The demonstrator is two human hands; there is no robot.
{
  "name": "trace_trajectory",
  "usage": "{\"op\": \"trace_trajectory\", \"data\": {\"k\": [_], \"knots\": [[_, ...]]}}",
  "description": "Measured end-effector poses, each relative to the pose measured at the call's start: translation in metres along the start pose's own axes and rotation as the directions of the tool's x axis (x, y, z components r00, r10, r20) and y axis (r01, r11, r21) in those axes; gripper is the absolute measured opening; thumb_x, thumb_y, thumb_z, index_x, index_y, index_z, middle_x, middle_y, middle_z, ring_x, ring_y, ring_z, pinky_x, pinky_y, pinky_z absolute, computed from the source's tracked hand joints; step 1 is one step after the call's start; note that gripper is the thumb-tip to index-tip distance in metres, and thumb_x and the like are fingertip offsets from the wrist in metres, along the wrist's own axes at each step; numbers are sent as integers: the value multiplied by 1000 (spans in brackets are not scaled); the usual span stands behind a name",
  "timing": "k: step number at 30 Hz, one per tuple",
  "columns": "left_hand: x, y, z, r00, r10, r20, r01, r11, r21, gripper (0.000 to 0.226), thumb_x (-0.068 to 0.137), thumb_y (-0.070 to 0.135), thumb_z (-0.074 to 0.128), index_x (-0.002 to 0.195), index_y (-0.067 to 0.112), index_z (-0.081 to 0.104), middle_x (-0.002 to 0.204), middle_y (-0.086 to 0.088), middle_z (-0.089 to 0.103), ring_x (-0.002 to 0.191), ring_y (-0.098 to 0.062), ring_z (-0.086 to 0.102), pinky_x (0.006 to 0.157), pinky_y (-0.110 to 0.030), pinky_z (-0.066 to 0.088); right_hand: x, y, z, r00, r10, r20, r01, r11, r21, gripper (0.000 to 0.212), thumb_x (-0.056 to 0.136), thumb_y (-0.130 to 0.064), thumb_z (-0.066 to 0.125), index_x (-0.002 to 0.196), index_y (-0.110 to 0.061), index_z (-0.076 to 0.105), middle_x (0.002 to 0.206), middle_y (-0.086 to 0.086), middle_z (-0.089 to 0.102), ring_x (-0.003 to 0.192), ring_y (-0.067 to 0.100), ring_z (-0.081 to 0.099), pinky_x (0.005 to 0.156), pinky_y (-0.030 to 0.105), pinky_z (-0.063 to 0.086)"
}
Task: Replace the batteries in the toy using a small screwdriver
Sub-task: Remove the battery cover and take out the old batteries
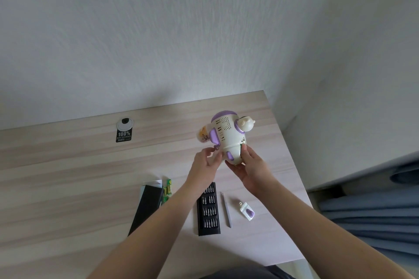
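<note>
A white and purple toy is held up above the wooden table, tilted away from me. My right hand grips its lower end, with the thumb over an open slot where something green shows. My left hand touches the toy's left side with its fingertips. The slim grey screwdriver lies on the table below my hands. The toy's small white and purple cover lies to its right. Green batteries lie beside a black lid, partly hidden by my left forearm.
A black tray of screwdriver bits lies below my hands, with its black lid and a white card to the left. A black tag and round grommet sit near the wall. The table's right edge is close; blue fabric lies beyond.
</note>
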State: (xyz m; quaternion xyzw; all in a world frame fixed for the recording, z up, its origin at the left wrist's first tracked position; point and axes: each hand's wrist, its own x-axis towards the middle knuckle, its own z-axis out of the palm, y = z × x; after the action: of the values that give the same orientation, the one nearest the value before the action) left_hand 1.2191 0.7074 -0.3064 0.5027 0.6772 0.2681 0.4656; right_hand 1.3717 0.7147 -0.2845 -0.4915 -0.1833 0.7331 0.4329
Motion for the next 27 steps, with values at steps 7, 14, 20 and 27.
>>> {"op": "trace_trajectory", "data": {"k": [7, 14, 20, 27], "knots": [[-3, -1, -12, 995, -6, 98, 12, 998, -59, 24, 93, 37, 59, 115, 30, 51, 101, 5, 62, 88, -17, 64, 84, -31, 52, 3, -6, -8, 999, 33, 22, -30, 995, -97, 30, 104, -29, 36, 114, -19, 62, 106, 5, 72, 101, 18, 66, 93, 32, 51], [-3, 3, -10, 997, -44, 60, 47, 998, -48, 28, 96, 29, 56, 122, 20, 52, 108, 3, 60, 87, -17, 59, 90, -34, 49, 18, -3, -17, 1000, -4, -29, 3, 999, -34, 33, 103, -27, 38, 122, -15, 62, 118, 7, 68, 109, 18, 63, 103, 35, 45], [-2, 15, -11, 1000, 14, -27, -9, 986, 167, 33, 96, 30, 55, 125, 15, 52, 110, 5, 56, 87, -13, 51, 77, -23, 35, 27, -3, -19, 992, 92, -85, -80, 988, 135, 25, 100, -15, 45, 111, -5, 65, 97, 11, 70, 86, 20, 65, 85, 31, 50], [-1, 24, -4, 988, 122, -94, -90, 952, 292, 31, 95, 29, 55, 122, 15, 56, 118, -2, 55, 107, -17, 52, 83, -19, 32, 42, 4, -18, 967, 229, -108, -184, 929, 322, 32, 101, -12, 39, 126, -1, 57, 115, 15, 66, 104, 28, 61, 99, 38, 47]]}}
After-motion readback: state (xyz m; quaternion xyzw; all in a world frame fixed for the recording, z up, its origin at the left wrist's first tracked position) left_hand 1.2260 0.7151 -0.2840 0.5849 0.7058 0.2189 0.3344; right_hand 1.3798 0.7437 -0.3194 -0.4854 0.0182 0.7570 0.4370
